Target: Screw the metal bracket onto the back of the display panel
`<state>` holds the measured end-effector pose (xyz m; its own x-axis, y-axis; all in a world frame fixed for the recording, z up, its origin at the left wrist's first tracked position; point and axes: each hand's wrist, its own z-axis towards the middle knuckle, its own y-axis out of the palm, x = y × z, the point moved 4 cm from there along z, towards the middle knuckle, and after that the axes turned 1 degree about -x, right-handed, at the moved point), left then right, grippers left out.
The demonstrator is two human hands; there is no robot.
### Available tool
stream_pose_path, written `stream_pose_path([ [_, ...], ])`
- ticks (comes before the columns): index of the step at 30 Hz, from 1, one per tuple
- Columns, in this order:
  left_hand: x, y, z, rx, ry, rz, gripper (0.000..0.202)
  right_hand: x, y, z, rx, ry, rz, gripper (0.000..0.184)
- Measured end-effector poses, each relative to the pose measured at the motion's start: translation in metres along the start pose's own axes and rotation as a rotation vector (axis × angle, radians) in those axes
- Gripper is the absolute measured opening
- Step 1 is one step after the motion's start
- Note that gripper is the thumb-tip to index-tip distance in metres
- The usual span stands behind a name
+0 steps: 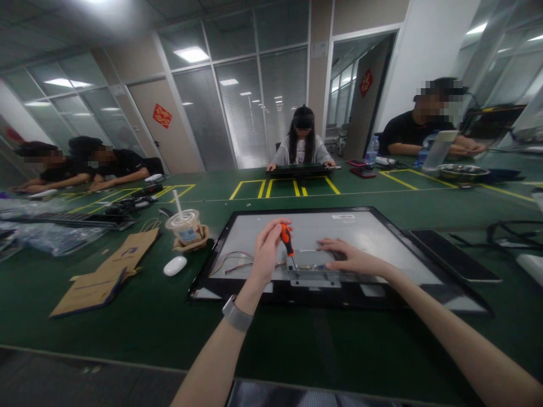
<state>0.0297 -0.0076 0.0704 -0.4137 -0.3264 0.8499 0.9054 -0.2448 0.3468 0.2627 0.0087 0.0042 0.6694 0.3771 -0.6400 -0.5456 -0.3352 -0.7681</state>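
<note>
A flat display panel (373, 232) lies face down on the green table, its grey metal back up inside a black frame. My left hand (266, 251) is closed round an orange-handled screwdriver (287, 240), whose tip points down at a small metal bracket (314, 275) near the panel's front edge. My right hand (350, 257) lies flat and open on the panel just right of the bracket, fingers stretched out. Thin coloured wires (231, 263) run across the panel's left part. A grey watch (237, 315) is on my left wrist.
A plastic cup with a straw (185, 226), a white mouse (175, 265) and torn cardboard (106, 271) lie to the left. A dark slab (453, 254) sits right of the panel. Several other people sit around the far side; one works at a keyboard (302, 169).
</note>
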Motion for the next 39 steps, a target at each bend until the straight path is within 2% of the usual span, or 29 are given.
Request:
stream_pose_path([
  [10, 0.005, 0.007, -0.002, -0.049, -0.035, -0.064, 0.021, -0.002, 0.0, -0.001, -0.005, 0.005, 0.003, 0.073],
  [17, 0.007, -0.001, 0.001, 0.023, 0.028, -0.081, 0.017, 0.0, 0.001, -0.001, 0.0, -0.005, 0.004, 0.072],
  [21, 0.005, -0.003, 0.002, 0.054, 0.024, -0.053, 0.019, 0.001, 0.001, 0.0, 0.012, -0.008, -0.001, 0.073],
  [26, 0.0, -0.002, 0.001, 0.006, 0.01, -0.001, 0.024, 0.001, 0.002, 0.001, 0.023, 0.0, 0.004, 0.07],
  [30, -0.002, -0.003, 0.001, -0.012, 0.04, 0.101, 0.021, 0.0, 0.003, 0.002, 0.033, -0.005, 0.003, 0.067],
  [35, -0.002, -0.006, 0.001, 0.046, 0.093, 0.212, 0.016, -0.002, 0.003, 0.001, 0.017, 0.003, -0.009, 0.069],
  [39, -0.001, -0.007, 0.001, 0.063, 0.109, 0.212, 0.016, -0.004, 0.002, 0.001, 0.013, 0.004, -0.018, 0.069],
])
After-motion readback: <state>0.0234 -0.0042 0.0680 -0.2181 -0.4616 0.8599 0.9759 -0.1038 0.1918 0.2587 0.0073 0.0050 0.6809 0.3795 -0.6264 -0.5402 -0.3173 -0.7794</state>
